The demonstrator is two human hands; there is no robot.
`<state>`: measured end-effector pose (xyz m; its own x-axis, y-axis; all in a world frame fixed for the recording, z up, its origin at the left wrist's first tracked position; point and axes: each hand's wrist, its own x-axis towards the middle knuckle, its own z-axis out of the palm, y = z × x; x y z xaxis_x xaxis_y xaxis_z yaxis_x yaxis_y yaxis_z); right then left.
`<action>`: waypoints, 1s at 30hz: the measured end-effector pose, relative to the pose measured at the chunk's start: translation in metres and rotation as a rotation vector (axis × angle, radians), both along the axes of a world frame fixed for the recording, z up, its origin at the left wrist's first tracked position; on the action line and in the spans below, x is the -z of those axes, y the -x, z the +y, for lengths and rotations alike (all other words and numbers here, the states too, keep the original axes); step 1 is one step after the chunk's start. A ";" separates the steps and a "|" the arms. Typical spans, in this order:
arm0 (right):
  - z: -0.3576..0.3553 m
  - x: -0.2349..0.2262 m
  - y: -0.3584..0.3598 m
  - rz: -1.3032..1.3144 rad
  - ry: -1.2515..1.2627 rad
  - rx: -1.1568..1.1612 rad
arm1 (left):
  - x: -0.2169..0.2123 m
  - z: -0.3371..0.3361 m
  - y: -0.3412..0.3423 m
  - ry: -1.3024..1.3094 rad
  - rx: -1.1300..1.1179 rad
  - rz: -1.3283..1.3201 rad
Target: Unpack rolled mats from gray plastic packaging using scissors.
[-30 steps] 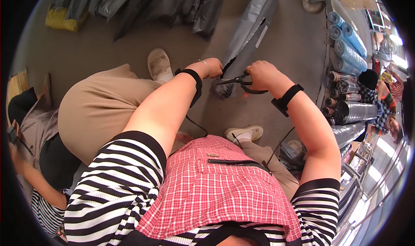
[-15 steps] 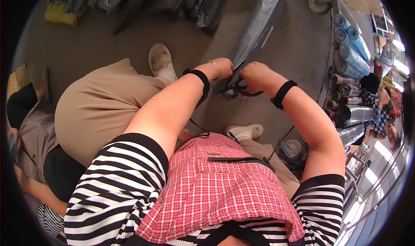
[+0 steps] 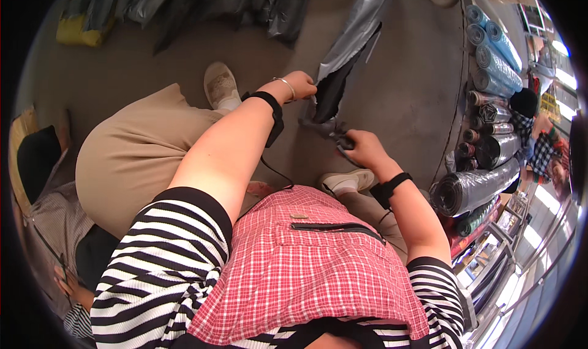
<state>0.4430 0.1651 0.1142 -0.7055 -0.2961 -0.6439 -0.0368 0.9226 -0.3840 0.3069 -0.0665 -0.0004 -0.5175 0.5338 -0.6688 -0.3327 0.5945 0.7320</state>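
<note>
My left hand (image 3: 301, 84) grips the lower edge of a long strip of grey plastic film (image 3: 358, 33) that runs up and away across the concrete floor. The strip's dark inner side (image 3: 331, 94) hangs open just below that hand. My right hand (image 3: 362, 148) is closed on black-handled scissors (image 3: 334, 134), whose blades point left toward the bottom end of the strip. Both wrists wear black bands. My knees in tan trousers and two light shoes sit beneath the hands.
Rolls of grey, black and blue film (image 3: 484, 104) are stacked along the right. Dark plastic bags (image 3: 202, 0) and a yellow bag (image 3: 79, 30) lie at the top left. A seated person (image 3: 55, 226) is at the left, another person (image 3: 545, 147) at the far right.
My right hand with the scissors has dropped down and away from the strip. My left hand stays on the film's lower edge, and the view has shifted slightly.
</note>
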 end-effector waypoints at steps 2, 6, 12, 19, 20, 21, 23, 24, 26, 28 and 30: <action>0.023 0.001 -0.009 0.022 0.050 0.255 | 0.006 -0.004 -0.001 -0.045 -0.112 -0.149; 0.052 0.036 -0.025 0.265 -0.231 0.694 | 0.003 -0.008 -0.007 -0.097 -0.194 -0.264; 0.058 0.108 -0.039 -0.046 -0.423 1.013 | -0.014 0.007 -0.017 0.177 0.046 -0.107; -0.032 0.072 -0.002 0.229 0.047 0.826 | 0.005 0.006 -0.022 0.139 0.032 -0.122; -0.047 0.066 0.007 0.262 0.125 0.775 | 0.007 0.007 -0.024 0.141 0.033 -0.122; -0.060 0.061 0.015 0.208 0.072 0.803 | 0.009 0.008 -0.027 0.133 0.082 -0.093; -0.072 0.057 0.028 0.164 -0.064 0.703 | 0.010 0.010 -0.030 0.128 0.133 -0.060; -0.073 0.058 0.030 0.184 -0.134 0.690 | 0.010 0.011 -0.031 0.125 0.149 -0.065; -0.066 0.064 0.030 0.187 -0.097 0.690 | 0.009 0.011 -0.031 0.134 0.188 -0.062; -0.055 0.075 0.024 0.195 -0.114 0.681 | 0.010 0.007 -0.029 0.175 0.171 -0.046; -0.042 0.084 0.015 0.175 -0.148 0.697 | 0.012 0.002 -0.029 0.199 0.161 -0.038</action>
